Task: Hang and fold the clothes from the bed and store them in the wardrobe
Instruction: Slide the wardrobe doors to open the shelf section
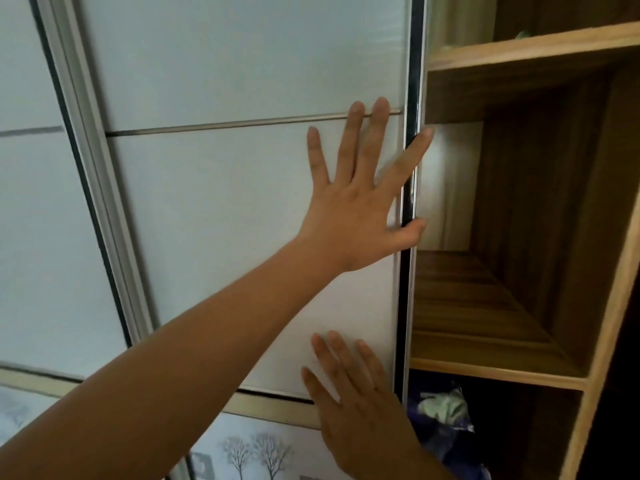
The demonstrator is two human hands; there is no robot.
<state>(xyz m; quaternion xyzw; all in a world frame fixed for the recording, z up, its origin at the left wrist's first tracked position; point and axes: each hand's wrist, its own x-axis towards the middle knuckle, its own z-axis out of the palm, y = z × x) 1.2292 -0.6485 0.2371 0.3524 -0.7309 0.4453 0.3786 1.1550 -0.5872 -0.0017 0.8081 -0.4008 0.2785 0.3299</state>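
R hand (pixel 360 414) open, flat on wardrobe door (pixel 221 209) | L hand (pixel 349 209) open above, at door edge

- wardrobe (pixel 519 50) fills the view, light wood edges
- sliding door (pixel 221 202): pale panels, metal trim, left and centre
- shelves (pixel 502 372) open at right, dark wood-grain inside
- tree-print panel (pixel 256 452) low down
- soft, even light

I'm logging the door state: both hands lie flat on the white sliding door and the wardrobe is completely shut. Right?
Not shut. The head view shows the left hand and right hand flat on the white sliding door, but the wardrobe stands open: right of the door's edge, wooden shelves are exposed.
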